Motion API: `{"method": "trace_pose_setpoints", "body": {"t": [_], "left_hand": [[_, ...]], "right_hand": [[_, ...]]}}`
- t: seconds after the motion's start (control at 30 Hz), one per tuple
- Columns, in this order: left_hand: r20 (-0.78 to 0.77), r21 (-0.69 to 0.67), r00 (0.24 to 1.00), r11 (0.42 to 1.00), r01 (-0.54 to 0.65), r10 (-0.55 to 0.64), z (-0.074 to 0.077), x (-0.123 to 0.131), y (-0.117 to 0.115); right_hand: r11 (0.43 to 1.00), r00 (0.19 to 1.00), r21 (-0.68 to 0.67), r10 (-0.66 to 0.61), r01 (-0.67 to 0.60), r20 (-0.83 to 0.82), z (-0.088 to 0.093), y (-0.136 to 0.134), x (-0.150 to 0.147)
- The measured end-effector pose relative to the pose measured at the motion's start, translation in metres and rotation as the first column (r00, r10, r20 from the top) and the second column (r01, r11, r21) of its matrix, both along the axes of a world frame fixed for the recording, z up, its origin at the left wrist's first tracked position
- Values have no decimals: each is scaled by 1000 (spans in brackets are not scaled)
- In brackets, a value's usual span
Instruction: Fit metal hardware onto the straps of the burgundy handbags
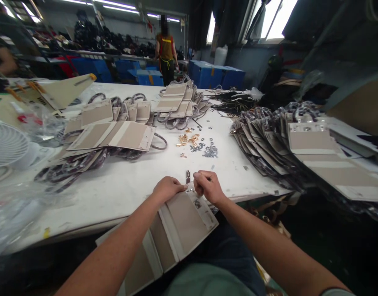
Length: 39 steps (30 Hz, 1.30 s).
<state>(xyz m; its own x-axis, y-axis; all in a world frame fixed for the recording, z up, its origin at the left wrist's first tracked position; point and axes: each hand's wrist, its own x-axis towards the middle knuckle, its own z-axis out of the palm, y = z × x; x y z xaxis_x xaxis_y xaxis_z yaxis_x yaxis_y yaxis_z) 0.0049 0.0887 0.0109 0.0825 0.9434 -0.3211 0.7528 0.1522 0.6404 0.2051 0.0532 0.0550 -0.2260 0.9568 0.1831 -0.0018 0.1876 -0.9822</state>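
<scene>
A beige bag panel with pale strips lies tilted across my lap, its far end resting on the table edge. My left hand grips that far end, thumb on top beside a small slot. My right hand is curled with thumb and finger pressed together, just over the panel's far right part. Whatever is in its fingers is hidden. Beyond the panel's end, between my hands, a small dark strap tab with a metal fitting sticks out. Another metal piece shows on the panel below my right hand.
Gold-coloured fittings and grey metal washers lie loose mid-table. Stacks of bag panels with wrapped handles stand left and right. Black straps lie behind. A white fan stands left. A person stands beyond the table.
</scene>
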Motion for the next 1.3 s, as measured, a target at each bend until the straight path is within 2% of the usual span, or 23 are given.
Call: {"method": "trace_pose_setpoints", "body": {"t": [0.13,0.27,0.33,0.4,0.47,0.5,0.63,0.8,1.07,1.3], "left_hand": [[-89,105,996,994,-12,21,10,8,-11],[-160,348,982,937,-41,103,19,25,-48],[-163,519,984,855,25,70,17,35,-77],[-201,658,979,735,162,-36,10,44,-107],[-289,699,947,644,310,-142,0,50,-132],[-335,683,926,632,366,-175,-5,52,-141],[-438,586,871,663,466,-225,-14,56,-153],[-458,522,847,689,502,-270,-8,54,-148],[-473,515,832,676,527,-289,-9,52,-145],[-502,429,801,710,559,-327,-6,55,-142]], "right_hand": [[999,999,40,-25,26,-31,-5,-1,-1],[997,998,68,-39,43,-53,-8,-2,1],[995,996,80,-48,53,-71,-10,-2,2],[995,995,79,-52,59,-87,-10,-2,2],[997,993,53,-54,59,-101,-10,-2,2],[997,993,40,-55,59,-107,-10,-2,2],[998,992,32,-57,61,-116,-9,-2,0],[998,994,27,-55,58,-99,-6,-3,-1],[998,991,-5,-59,59,-124,-8,1,0],[998,991,-17,-64,62,-118,-9,2,1]]}}
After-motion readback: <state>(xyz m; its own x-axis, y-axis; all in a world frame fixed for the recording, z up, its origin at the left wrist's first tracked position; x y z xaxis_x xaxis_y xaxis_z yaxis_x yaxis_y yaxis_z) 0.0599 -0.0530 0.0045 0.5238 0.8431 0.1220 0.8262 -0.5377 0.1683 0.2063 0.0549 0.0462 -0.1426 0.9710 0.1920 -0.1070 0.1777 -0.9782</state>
